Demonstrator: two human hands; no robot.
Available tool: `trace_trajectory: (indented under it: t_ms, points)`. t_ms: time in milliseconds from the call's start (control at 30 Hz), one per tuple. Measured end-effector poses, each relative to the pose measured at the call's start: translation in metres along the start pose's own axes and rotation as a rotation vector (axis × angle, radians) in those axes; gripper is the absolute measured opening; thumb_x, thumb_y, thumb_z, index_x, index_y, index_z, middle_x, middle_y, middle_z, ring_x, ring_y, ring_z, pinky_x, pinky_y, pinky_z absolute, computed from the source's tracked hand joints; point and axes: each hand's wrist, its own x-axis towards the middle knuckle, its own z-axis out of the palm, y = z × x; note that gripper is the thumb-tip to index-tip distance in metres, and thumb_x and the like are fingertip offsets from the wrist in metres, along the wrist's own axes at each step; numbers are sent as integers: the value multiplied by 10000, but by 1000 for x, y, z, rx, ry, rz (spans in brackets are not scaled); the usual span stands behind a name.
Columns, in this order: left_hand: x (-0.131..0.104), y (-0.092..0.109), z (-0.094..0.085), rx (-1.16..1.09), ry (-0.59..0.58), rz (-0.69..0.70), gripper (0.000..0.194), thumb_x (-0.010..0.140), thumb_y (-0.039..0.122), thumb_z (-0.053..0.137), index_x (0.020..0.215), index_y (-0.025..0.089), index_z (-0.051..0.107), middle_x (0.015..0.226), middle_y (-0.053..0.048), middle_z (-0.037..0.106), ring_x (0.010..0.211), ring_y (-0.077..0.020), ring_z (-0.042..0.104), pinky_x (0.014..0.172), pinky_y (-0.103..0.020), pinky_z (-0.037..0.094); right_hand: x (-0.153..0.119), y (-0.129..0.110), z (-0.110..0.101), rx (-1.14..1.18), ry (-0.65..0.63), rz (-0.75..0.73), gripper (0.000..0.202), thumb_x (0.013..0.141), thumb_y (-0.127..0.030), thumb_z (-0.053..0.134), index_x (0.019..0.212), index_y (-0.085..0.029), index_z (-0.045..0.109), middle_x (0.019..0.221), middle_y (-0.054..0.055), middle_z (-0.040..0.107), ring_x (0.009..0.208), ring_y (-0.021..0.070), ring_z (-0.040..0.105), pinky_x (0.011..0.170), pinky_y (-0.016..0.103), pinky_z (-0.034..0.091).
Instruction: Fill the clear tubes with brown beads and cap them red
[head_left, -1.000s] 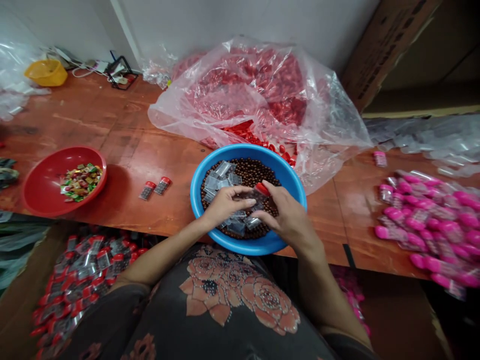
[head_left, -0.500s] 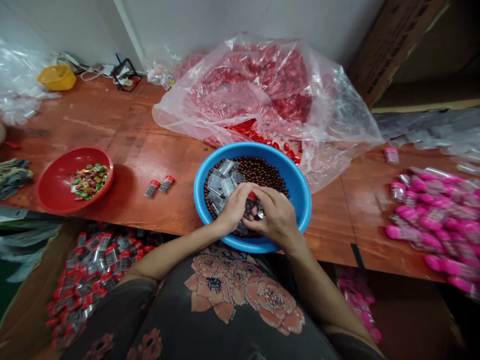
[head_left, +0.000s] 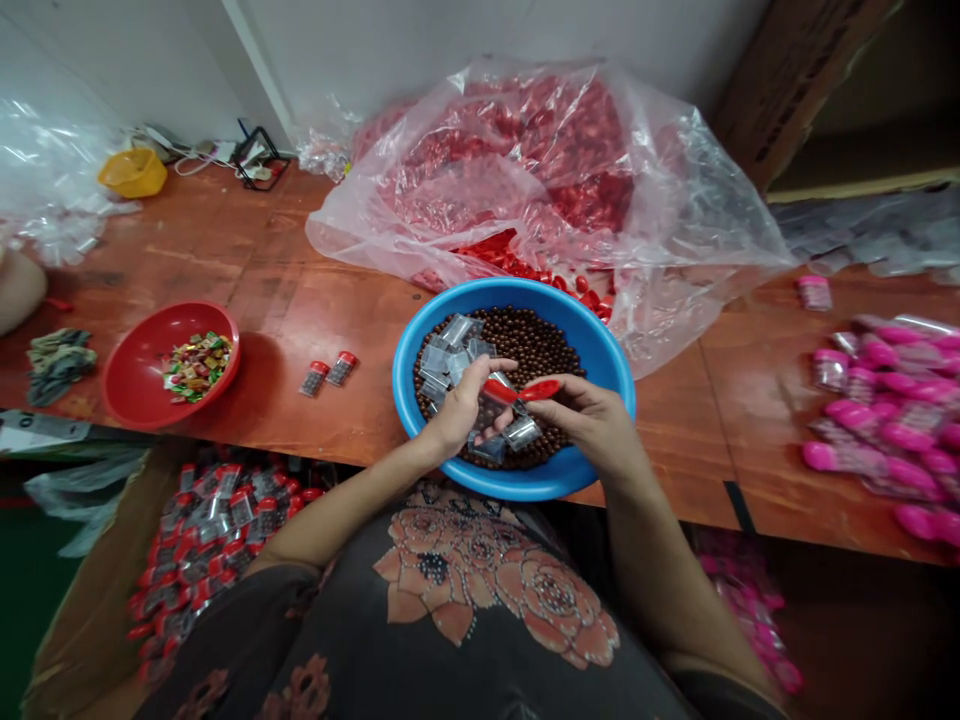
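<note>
A blue basin [head_left: 625, 400] sits in front of me, holding small brown balls [head_left: 525, 330] and clear plastic containers [head_left: 444, 355]. Over it, my left hand [head_left: 461, 408] holds a small clear container with a red cap [head_left: 500, 391], its dark contents partly hidden by the fingers. Just to the right, my right hand [head_left: 589, 408] pinches a red cap [head_left: 541, 390] between thumb and fingers, close to the first cap. Whether the two caps touch, I cannot tell. Two filled, red-capped containers [head_left: 328, 373] lie on the table left of the basin.
A plastic bag of red caps [head_left: 525, 170] lies behind the basin. To the left stands a red bowl [head_left: 120, 385] with wrapped sweets. Pink-capped containers [head_left: 892, 410] are piled at right. Below the table edge, a box holds many red-capped containers [head_left: 217, 540].
My hands have moved apart; the right one has shifted right and now shows a red cap in its fingers. The left hand has opened up around its container. The view has shifted slightly.
</note>
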Motion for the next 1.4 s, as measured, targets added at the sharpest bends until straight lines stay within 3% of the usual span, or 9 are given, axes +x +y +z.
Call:
trace_trajectory:
  t_ms: [133,300,633,733,833,967,1100,1267,1400]
  points:
    - [4,-4,1,46,21,-8,741,938,725,149,1303,186,504,513,23,498,383,-106,416,374,-203,280,-8,-5,15,-316,11,-260,359,901,-400,636,1231,-260,650,1157,56,707,1040,223,651,936,421,519]
    - [8,-9,7,-7,15,45,644,939,719,250,1131,188,560,518,28,487,416,-104,437,418,-211,368,-15,-8,28,-813,-58,-524,910,762,-541,747,1479,-144,350,1352,197,576,1170,341,575,971,520,502]
    - [5,-21,16,-92,56,41,371,947,483,407,1117,177,529,526,57,443,421,-88,376,400,-188,298,-4,-2,26,-987,-2,-825,712,826,-569,642,1348,-121,460,1164,202,663,1049,330,633,884,473,533]
    - [0,-13,4,12,83,107,415,962,507,380,1183,181,510,556,47,464,447,-99,411,434,-207,340,-4,-12,28,-964,-58,-762,759,828,-570,653,1412,-141,429,1248,195,641,1130,335,614,921,485,524]
    - [-10,9,-38,362,311,331,393,1000,493,316,1210,213,496,750,2,579,544,-102,486,535,-225,419,6,-14,7,-871,-41,-627,835,819,-557,684,1506,-220,351,1433,165,526,1296,345,522,1026,529,480]
    - [-22,29,-122,1099,783,411,330,1009,379,294,1100,211,563,1083,-54,617,867,-151,568,736,-267,454,44,24,-64,-579,464,-364,553,891,-448,611,1413,-305,498,1377,98,569,1154,268,614,940,470,543]
    - [-15,18,-176,1246,762,373,147,860,324,525,799,216,604,766,-35,581,772,-212,542,732,-331,424,91,78,-128,-562,553,19,427,905,-334,449,1238,-148,642,1119,131,715,933,232,676,849,431,569]
    - [2,22,-182,1541,697,491,154,814,336,593,733,215,645,705,-73,611,694,-249,558,690,-377,438,132,101,-137,-720,448,48,376,871,-221,448,1129,-157,713,1153,117,730,1035,226,665,941,375,513]
    - [18,53,-136,1656,739,616,269,950,313,461,917,165,683,892,-104,658,864,-249,593,803,-380,462,157,97,-135,-896,357,113,407,937,-247,382,1197,-141,676,1256,150,676,1137,235,610,986,361,453]
